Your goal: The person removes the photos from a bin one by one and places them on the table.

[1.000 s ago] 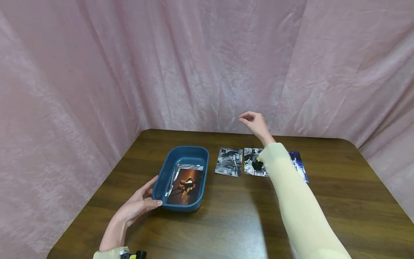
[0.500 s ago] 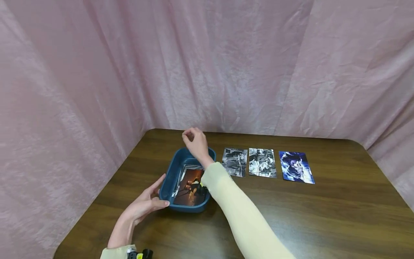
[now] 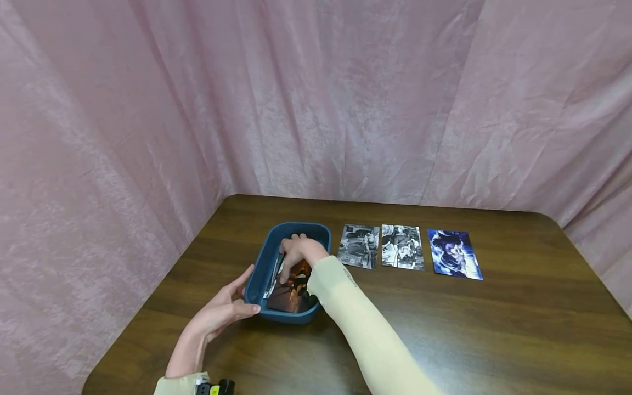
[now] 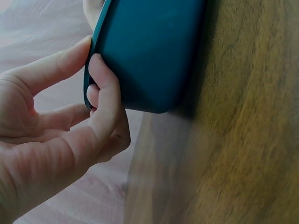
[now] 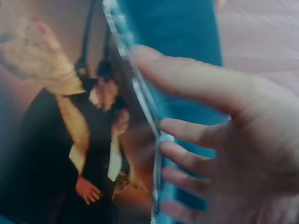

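Brown table (image 3: 444, 323), pink curtain behind. One blue tray (image 3: 261, 274) left of centre, long axis running toward the curtain. Left hand (image 3: 217, 315) pinches its near rim; right hand (image 3: 301, 251), fingers curled, lifts the photo stack (image 3: 291, 291) inside. Three photos (image 3: 402, 247) in a row at right.

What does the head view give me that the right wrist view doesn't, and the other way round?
Only the head view shows the left hand holding the near left rim of the blue tray, the three photos laid in a row on the table to the tray's right, and the pink curtain.

Only the right wrist view shows, close up, the right hand's fingers at the edge of the photo stack.

Both show the right hand inside the tray, on the orange-toned top photo.
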